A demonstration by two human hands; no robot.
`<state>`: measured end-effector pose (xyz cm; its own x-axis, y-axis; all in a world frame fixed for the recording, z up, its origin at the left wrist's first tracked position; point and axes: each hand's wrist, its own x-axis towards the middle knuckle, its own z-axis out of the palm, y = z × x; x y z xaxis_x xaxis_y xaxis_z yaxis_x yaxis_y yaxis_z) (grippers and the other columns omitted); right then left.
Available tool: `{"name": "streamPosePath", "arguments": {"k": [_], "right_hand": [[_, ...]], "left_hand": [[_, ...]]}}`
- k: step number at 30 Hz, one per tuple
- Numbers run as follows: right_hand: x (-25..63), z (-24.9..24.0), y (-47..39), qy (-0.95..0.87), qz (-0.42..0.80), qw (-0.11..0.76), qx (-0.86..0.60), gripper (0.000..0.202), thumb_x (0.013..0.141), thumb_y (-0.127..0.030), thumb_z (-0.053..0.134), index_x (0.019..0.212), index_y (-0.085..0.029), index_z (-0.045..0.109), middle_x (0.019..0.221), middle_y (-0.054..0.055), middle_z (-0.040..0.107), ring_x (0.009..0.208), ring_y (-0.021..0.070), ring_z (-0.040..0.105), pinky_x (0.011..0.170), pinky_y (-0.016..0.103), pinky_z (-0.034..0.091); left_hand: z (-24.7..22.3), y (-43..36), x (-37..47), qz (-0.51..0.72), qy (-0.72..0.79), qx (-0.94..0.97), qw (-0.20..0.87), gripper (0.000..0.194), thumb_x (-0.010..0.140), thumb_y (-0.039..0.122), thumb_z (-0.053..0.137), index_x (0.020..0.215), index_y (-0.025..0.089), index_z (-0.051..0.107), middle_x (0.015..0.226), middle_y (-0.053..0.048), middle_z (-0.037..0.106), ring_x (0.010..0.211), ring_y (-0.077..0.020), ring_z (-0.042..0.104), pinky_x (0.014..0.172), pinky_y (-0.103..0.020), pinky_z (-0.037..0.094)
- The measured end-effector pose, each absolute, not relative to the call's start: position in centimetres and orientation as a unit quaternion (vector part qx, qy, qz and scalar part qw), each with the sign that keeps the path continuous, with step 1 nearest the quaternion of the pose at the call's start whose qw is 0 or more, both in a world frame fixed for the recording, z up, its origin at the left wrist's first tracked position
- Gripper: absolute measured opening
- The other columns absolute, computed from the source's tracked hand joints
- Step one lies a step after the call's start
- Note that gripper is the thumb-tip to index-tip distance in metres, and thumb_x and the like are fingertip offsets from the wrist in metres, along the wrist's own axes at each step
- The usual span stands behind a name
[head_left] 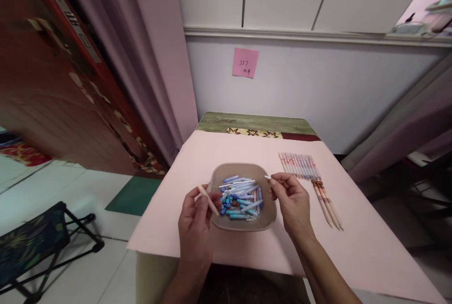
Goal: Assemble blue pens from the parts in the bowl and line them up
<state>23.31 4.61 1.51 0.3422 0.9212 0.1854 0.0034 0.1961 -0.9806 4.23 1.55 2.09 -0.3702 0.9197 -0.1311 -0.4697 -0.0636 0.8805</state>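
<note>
My left hand (195,219) is closed on a cream pen barrel (208,199), held slanted over the left rim of a beige plastic bin (270,219). Between the thumb and fingers of my right hand (292,200), at the bin's right side, is a thin white stick (267,177); most of it is hidden, so its kind is unclear. Inside the bin lie many loose blue, lilac and white pen parts (243,188), with small dark blue pieces (228,202) on the left.
Right of the bin, a row of pens (299,166) lies side by side on the pink table cover (169,219). Several cream pens with brown tops (326,205) lie below that row. A pink note (245,62) sticks to the wall; a folding stool (38,242) stands left.
</note>
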Motion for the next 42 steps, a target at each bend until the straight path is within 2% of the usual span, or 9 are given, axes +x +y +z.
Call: {"name": "streamPosePath", "arguments": {"k": [3, 7, 9, 13, 16, 20, 24, 30, 42], "right_hand": [[23.9, 1.1, 5.1, -0.541, 0.282, 0.550, -0.570, 0.018, 0.081, -0.036, 0.062, 0.089, -0.020, 0.065, 0.068, 0.001, 0.067, 0.060, 0.0153, 0.060, 0.056, 0.025, 0.047], [24.2, 0.4, 5.9, -0.681, 0.163, 0.370, -0.610, 0.017, 0.083, -0.026, 0.055, 0.091, -0.024, 0.070, 0.083, 0.003, 0.073, 0.073, 0.0193, 0.066, 0.067, 0.029, 0.048], [24.3, 0.2, 6.2, -0.695, 0.143, 0.345, -0.614, 0.020, 0.084, -0.025, 0.053, 0.093, -0.024, 0.071, 0.088, 0.003, 0.073, 0.078, 0.0203, 0.067, 0.071, 0.030, 0.048], [25.2, 0.6, 6.4, -0.645, 0.157, 0.423, -0.616, 0.020, 0.085, -0.033, 0.054, 0.088, -0.022, 0.071, 0.080, 0.003, 0.072, 0.070, 0.0182, 0.066, 0.066, 0.028, 0.049], [26.1, 0.9, 6.0, -0.573, 0.210, 0.502, -0.612, 0.027, 0.084, -0.042, 0.057, 0.089, -0.019, 0.070, 0.075, 0.003, 0.071, 0.062, 0.0165, 0.064, 0.060, 0.027, 0.051], [26.9, 0.4, 5.2, -0.508, 0.251, 0.553, -0.611, 0.032, 0.081, -0.046, 0.061, 0.092, -0.017, 0.070, 0.077, 0.005, 0.071, 0.059, 0.0158, 0.063, 0.058, 0.027, 0.053], [27.8, -0.3, 4.5, -0.488, 0.267, 0.562, -0.612, 0.032, 0.080, -0.046, 0.063, 0.092, -0.017, 0.070, 0.075, 0.005, 0.070, 0.060, 0.0158, 0.063, 0.058, 0.028, 0.054], [28.3, -0.3, 4.6, -0.486, 0.272, 0.559, -0.614, 0.032, 0.079, -0.046, 0.063, 0.091, -0.016, 0.070, 0.075, 0.005, 0.070, 0.059, 0.0157, 0.063, 0.058, 0.028, 0.055], [29.0, -0.8, 4.3, -0.481, 0.286, 0.564, -0.607, 0.030, 0.079, -0.045, 0.064, 0.089, -0.017, 0.070, 0.069, 0.002, 0.068, 0.057, 0.0146, 0.062, 0.055, 0.026, 0.054]], "left_hand": [[2.0, 1.4, 4.5, 0.698, 0.450, 0.243, 0.501, 0.028, 0.080, 0.036, 0.064, 0.103, 0.021, 0.058, 0.090, -0.004, 0.067, 0.071, -0.0150, 0.061, 0.069, -0.030, 0.050], [1.6, 1.3, 4.5, 0.695, 0.451, 0.285, 0.482, 0.022, 0.084, 0.036, 0.059, 0.100, 0.022, 0.059, 0.081, 0.001, 0.061, 0.062, -0.0103, 0.051, 0.061, -0.023, 0.045], [1.4, 1.7, 4.3, 0.652, 0.475, 0.356, 0.471, 0.021, 0.086, 0.037, 0.056, 0.100, 0.022, 0.059, 0.074, 0.002, 0.056, 0.060, -0.0103, 0.048, 0.059, -0.022, 0.042], [1.6, 4.7, 4.4, 0.409, 0.530, 0.631, 0.393, 0.016, 0.083, 0.032, 0.059, 0.093, 0.021, 0.062, 0.063, 0.003, 0.054, 0.059, -0.0136, 0.051, 0.057, -0.024, 0.041], [2.0, 8.1, 6.1, 0.158, 0.468, 0.841, 0.221, 0.015, 0.085, 0.023, 0.050, 0.081, 0.020, 0.065, 0.080, -0.004, 0.065, 0.078, -0.0190, 0.060, 0.072, -0.029, 0.043], [1.4, 11.0, 9.6, 0.060, 0.433, 0.877, 0.202, 0.010, 0.076, 0.019, 0.058, 0.076, 0.020, 0.069, 0.080, -0.007, 0.071, 0.077, -0.0231, 0.063, 0.071, -0.031, 0.044], [0.2, 11.6, 11.5, 0.012, 0.432, 0.882, 0.188, 0.024, 0.072, 0.012, 0.058, 0.090, 0.021, 0.071, 0.084, -0.010, 0.072, 0.077, -0.0253, 0.065, 0.070, -0.033, 0.045], [-0.4, 11.9, 10.5, 0.002, 0.422, 0.888, 0.180, 0.030, 0.067, 0.007, 0.056, 0.091, 0.021, 0.069, 0.093, -0.009, 0.071, 0.086, -0.0251, 0.064, 0.072, -0.031, 0.045], [-0.5, 12.1, 9.7, 0.011, 0.402, 0.899, 0.172, 0.022, 0.068, 0.010, 0.058, 0.086, 0.021, 0.067, 0.096, -0.011, 0.065, 0.083, -0.0267, 0.061, 0.073, -0.036, 0.043]]}}
